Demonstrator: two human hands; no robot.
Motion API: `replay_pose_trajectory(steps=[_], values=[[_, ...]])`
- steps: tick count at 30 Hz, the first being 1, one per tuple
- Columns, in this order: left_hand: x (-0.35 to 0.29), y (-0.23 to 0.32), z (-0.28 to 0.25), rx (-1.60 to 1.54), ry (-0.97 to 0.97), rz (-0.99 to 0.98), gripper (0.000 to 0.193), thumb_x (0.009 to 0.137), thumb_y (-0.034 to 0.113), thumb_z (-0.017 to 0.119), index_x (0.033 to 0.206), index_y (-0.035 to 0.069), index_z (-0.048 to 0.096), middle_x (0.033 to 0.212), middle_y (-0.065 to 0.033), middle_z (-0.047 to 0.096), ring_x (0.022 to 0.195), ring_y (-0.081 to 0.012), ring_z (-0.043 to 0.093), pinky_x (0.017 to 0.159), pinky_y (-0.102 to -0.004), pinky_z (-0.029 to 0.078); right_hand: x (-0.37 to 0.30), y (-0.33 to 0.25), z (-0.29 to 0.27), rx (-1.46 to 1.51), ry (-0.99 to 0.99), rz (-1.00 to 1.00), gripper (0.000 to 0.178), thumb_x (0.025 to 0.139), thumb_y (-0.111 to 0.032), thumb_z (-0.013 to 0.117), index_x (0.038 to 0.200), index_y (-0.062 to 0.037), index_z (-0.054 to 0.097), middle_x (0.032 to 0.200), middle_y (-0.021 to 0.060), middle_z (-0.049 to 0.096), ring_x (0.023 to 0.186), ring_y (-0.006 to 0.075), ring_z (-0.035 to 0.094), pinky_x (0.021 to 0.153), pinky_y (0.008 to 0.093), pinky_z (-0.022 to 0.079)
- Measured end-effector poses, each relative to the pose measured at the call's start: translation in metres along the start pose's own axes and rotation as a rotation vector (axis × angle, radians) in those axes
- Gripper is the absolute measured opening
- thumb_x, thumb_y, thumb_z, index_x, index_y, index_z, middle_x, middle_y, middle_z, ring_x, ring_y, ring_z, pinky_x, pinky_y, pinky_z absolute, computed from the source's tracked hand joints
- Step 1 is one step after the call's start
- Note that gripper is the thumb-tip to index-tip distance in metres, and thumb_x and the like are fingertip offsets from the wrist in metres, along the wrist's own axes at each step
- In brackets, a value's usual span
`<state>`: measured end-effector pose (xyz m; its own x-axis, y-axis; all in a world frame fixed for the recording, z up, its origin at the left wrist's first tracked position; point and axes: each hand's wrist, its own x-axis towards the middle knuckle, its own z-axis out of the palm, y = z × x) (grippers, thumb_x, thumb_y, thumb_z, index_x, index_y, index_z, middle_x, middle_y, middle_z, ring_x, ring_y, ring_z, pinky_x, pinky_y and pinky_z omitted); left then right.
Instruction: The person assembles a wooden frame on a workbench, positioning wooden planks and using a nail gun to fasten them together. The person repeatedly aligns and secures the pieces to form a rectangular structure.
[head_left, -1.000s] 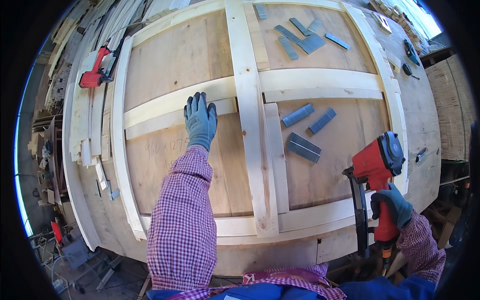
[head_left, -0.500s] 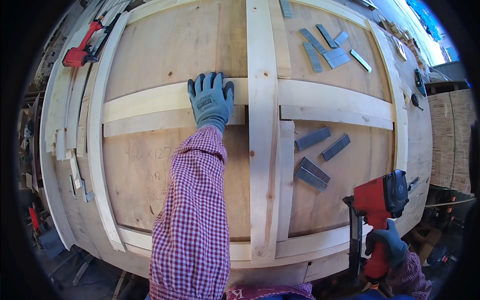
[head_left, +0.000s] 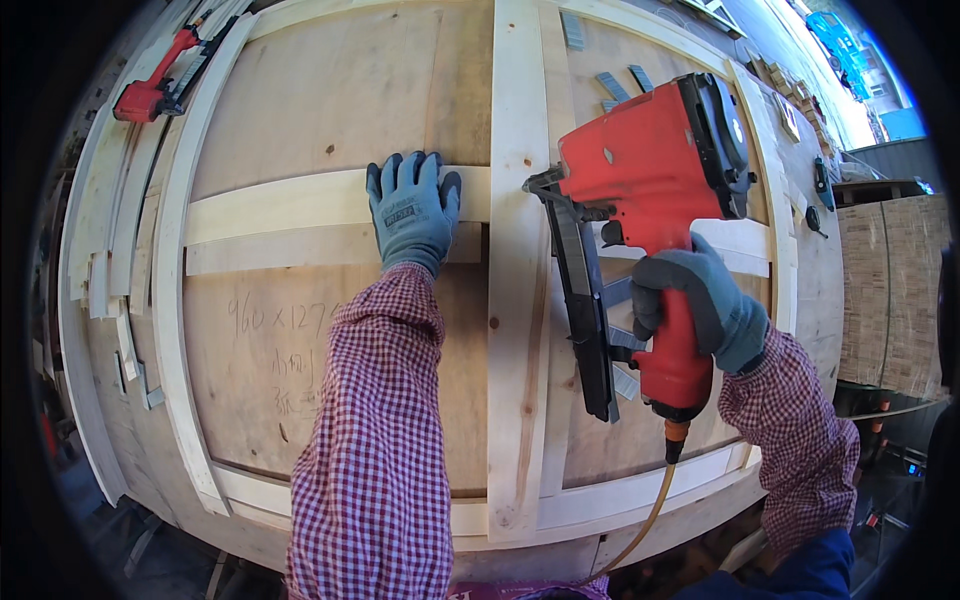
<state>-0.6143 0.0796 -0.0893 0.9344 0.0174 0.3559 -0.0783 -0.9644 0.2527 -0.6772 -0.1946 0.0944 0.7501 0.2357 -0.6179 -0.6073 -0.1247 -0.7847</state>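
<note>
Yeah, clamping air gun [head_left: 640,165] in right grip [head_left: 703,298], with slat [head_left: 290,207] under spread left grip [head_left: 412,212]; might whack fingers [head_left: 407,174] swinging left.

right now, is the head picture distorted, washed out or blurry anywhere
Head view: lens curvature bows the wooden frame's left rail; head view, upper right: daylight washes the ground pale; head view, lower right: deep shadow hides detail; head view, centre: left hand and held red pneumatic gun look fairly sharp.
</note>
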Motion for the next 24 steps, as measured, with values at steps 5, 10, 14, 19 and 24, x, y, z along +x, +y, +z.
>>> replay_pose_trajectory(steps=[5, 10, 14, 19, 24], values=[[-0.002, -0.002, 0.000, 0.004, 0.003, -0.019, 0.038, 0.091, 0.035, 0.054, 0.119, 0.010, 0.059, 0.123, -0.0096, 0.054, 0.124, -0.0308, 0.041, 0.113, -0.0510, 0.019, -0.002, 0.001, -0.001, -0.120, -0.017, -0.017, 0.009, 0.082, -0.009, 0.056, 0.084, 0.0002, 0.055, 0.060, 0.0105, 0.054, 0.050, 0.0212, 0.055, 0.050, 0.0355, 0.050], [0.000, -0.002, -0.001, 0.037, 0.002, -0.007, 0.037, 0.090, 0.034, 0.055, 0.120, 0.011, 0.057, 0.125, -0.0091, 0.055, 0.124, -0.0299, 0.043, 0.112, -0.0484, 0.021, -0.013, 0.003, 0.003, -0.144, -0.047, 0.040, 0.012, 0.084, -0.010, 0.056, 0.087, 0.0011, 0.056, 0.061, 0.0106, 0.056, 0.050, 0.0204, 0.056, 0.049, 0.0343, 0.050], [0.001, -0.001, 0.001, -0.005, 0.003, -0.004, 0.036, 0.091, 0.035, 0.053, 0.117, 0.010, 0.058, 0.122, -0.0099, 0.054, 0.124, -0.0309, 0.042, 0.113, -0.0507, 0.020, -0.014, -0.001, 0.015, -0.122, 0.088, 0.024, 0.013, 0.084, -0.012, 0.057, 0.082, 0.0011, 0.056, 0.062, 0.0117, 0.057, 0.051, 0.0209, 0.057, 0.050, 0.0344, 0.051], [0.000, -0.003, 0.003, -0.008, 0.025, -0.001, 0.037, 0.091, 0.035, 0.051, 0.117, 0.010, 0.059, 0.121, -0.0104, 0.054, 0.123, -0.0314, 0.042, 0.113, -0.0510, 0.020, 0.003, -0.005, 0.020, -0.099, -0.069, -0.018, 0.016, 0.084, -0.011, 0.056, 0.072, 0.0001, 0.057, 0.060, 0.0117, 0.057, 0.053, 0.0209, 0.058, 0.053, 0.0339, 0.052], [0.000, -0.003, 0.003, -0.023, 0.008, -0.014, 0.039, 0.091, 0.035, 0.052, 0.118, 0.009, 0.059, 0.122, -0.0105, 0.054, 0.124, -0.0320, 0.042, 0.112, -0.0509, 0.020, 0.006, -0.011, 0.034, -0.203, -0.068, -0.015, 0.021, 0.085, -0.012, 0.056, 0.067, -0.0009, 0.056, 0.060, 0.0105, 0.058, 0.051, 0.0204, 0.057, 0.053, 0.0328, 0.051]])
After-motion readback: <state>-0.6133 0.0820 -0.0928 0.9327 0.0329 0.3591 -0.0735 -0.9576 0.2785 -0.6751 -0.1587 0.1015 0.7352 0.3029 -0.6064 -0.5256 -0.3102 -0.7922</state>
